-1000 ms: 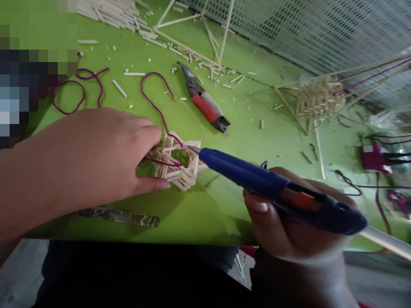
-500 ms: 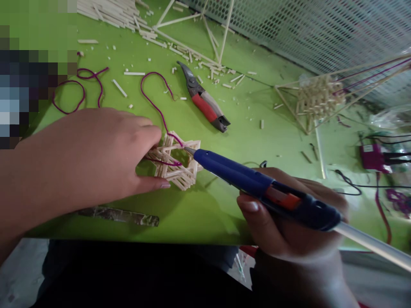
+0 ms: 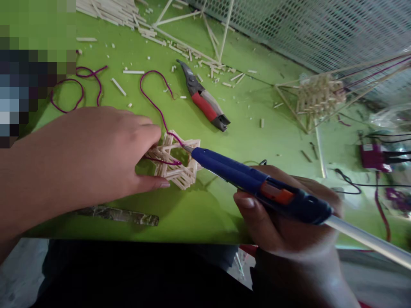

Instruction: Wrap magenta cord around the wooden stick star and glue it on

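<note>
The left hand (image 3: 90, 147) is gripping a stick lattice (image 3: 180, 179) at center while the right hand (image 3: 282, 224), well apart, is clamping a blue hot glue gun (image 3: 244, 182), its nozzle just beside a magenta cord (image 3: 154, 105).

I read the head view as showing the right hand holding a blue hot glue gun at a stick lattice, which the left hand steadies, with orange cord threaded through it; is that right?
One detail is off: the head view shows the cord is purple, not orange. The rest stands: the right hand holds the blue hot glue gun at the stick lattice, which the left hand steadies, with purple cord threaded through it.
</note>
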`<state>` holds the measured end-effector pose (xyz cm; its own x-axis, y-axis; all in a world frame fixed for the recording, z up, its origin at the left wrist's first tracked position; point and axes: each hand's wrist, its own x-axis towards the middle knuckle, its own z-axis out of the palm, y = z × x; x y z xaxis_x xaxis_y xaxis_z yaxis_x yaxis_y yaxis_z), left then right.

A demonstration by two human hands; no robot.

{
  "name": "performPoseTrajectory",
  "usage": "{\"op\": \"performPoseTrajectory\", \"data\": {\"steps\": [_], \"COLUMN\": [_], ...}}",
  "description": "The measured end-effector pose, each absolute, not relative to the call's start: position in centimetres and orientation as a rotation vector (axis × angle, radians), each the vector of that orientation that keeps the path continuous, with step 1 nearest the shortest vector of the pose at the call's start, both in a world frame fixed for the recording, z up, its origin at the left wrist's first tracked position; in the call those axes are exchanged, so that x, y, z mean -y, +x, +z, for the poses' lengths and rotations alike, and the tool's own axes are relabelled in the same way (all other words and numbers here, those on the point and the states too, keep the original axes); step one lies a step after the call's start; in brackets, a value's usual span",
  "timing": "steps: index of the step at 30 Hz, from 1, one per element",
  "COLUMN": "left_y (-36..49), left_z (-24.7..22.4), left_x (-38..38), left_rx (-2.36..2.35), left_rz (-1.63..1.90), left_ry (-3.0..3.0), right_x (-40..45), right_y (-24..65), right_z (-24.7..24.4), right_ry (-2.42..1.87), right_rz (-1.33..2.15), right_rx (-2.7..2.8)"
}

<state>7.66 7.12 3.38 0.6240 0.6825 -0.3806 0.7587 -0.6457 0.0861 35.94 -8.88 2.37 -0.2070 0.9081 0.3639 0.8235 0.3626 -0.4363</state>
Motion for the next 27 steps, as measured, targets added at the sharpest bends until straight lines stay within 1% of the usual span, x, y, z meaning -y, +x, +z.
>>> {"op": "performPoseTrajectory", "data": {"steps": [9, 14, 24, 27], "left_y": [7.9, 8.0, 7.8, 7.8], "left_z": [3.5, 3.7, 3.4, 3.5], "left_x": [-7.0, -6.9, -6.7, -6.8], "left_rx": [-1.192, -1.155, -1.168, -1.154], "left_rz": [-0.469, -0.511, -0.433, -0.387], "left_ry": [2.597, 2.65, 2.644, 2.646], "right_x": [9.4, 10.0, 9.5, 9.7], "right_y": [36.3, 36.7, 36.5, 36.7], "right_z": [2.4, 2.2, 2.1, 2.1], "right_ry": [-1.512, -1.538, -1.541, -1.536], "right_rz": [0.148, 0.177, 0.128, 0.162], "right_rx": [2.068, 1.997, 2.052, 2.044]}}
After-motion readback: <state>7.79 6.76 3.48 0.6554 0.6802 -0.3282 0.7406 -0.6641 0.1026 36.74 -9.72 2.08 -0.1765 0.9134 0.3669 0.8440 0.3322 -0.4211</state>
